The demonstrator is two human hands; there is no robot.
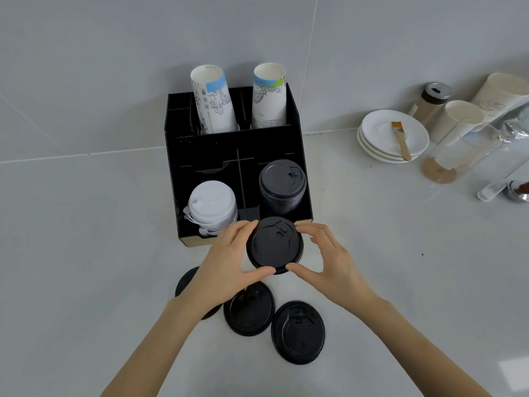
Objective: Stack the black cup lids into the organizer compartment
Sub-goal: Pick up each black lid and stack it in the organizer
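Observation:
A black cup lid [274, 245] is held just in front of the black organizer [209, 147], above the counter. My left hand [229, 262] grips its left rim and my right hand [326, 262] grips its right rim, thumbs at the near edge. A stack of black lids [282, 184] stands in the organizer's front right compartment. On the counter below my hands lie more black lids: one at the middle [248, 309], one to the right [298, 332], and one [184, 282] partly hidden under my left wrist.
White lids [212, 204] fill the front left compartment. Two stacks of paper cups [213, 101] stand in the back compartments. At the right are stacked white saucers [395, 136] with a brush, a shaker jar [430, 101], paper cups and a clear glass [446, 159].

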